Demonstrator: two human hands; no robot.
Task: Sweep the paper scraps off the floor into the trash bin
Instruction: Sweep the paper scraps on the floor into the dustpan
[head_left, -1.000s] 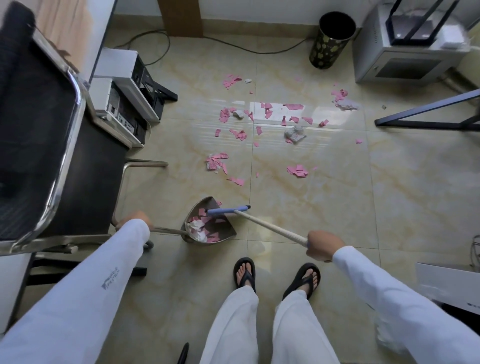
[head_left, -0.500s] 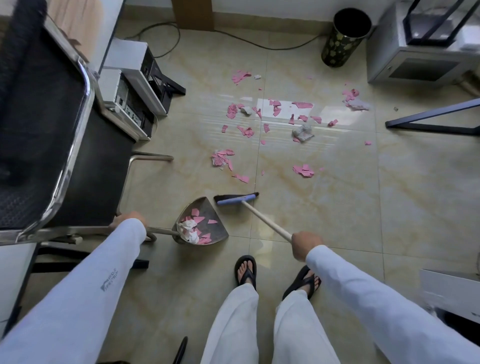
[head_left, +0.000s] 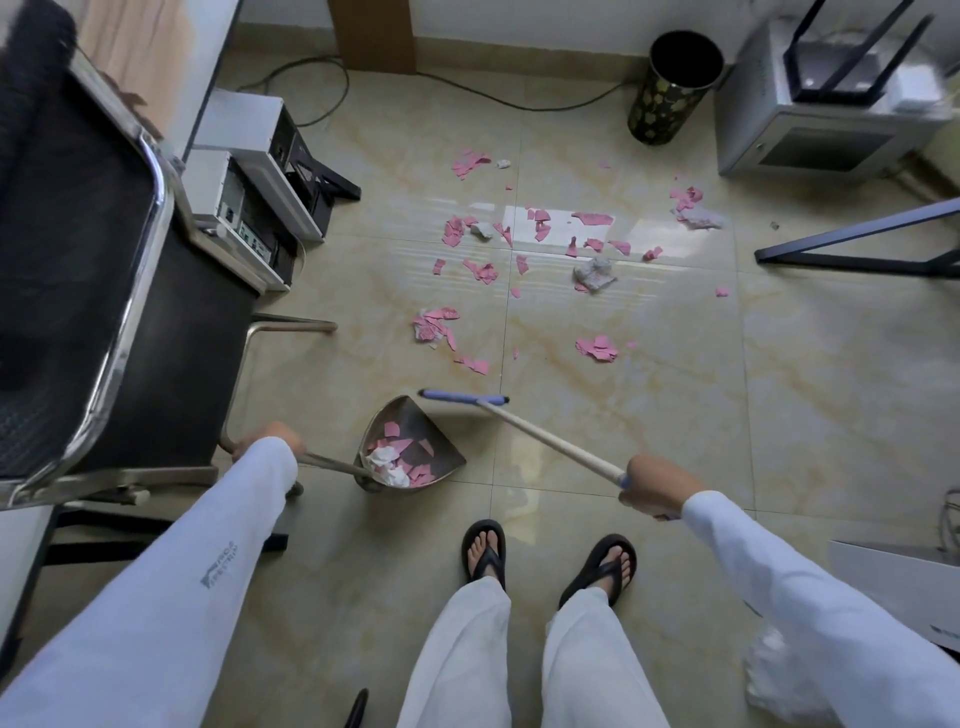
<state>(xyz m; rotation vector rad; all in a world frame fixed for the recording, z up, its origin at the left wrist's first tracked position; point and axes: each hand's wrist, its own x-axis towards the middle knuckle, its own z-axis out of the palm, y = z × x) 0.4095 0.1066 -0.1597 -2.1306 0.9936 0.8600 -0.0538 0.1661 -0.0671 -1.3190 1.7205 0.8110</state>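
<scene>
Pink and white paper scraps lie scattered over the tiled floor ahead of me. My left hand grips the long handle of a metal dustpan, which rests on the floor and holds pink scraps and crumpled white paper. My right hand grips the wooden stick of a broom. Its blue head sits just beyond the dustpan's mouth, short of the nearest scraps. A dark trash bin with a gold pattern stands open by the far wall.
A black chair with a chrome frame stands close on my left, with computer cases behind it. A grey cabinet and a dark table leg are at the right. A cable runs along the far wall. My sandalled feet stand just behind the dustpan.
The broom head has lifted out of the dustpan and moved forward past its mouth, and my right hand has drawn outward to the right. The dustpan has stayed nearly in place.
</scene>
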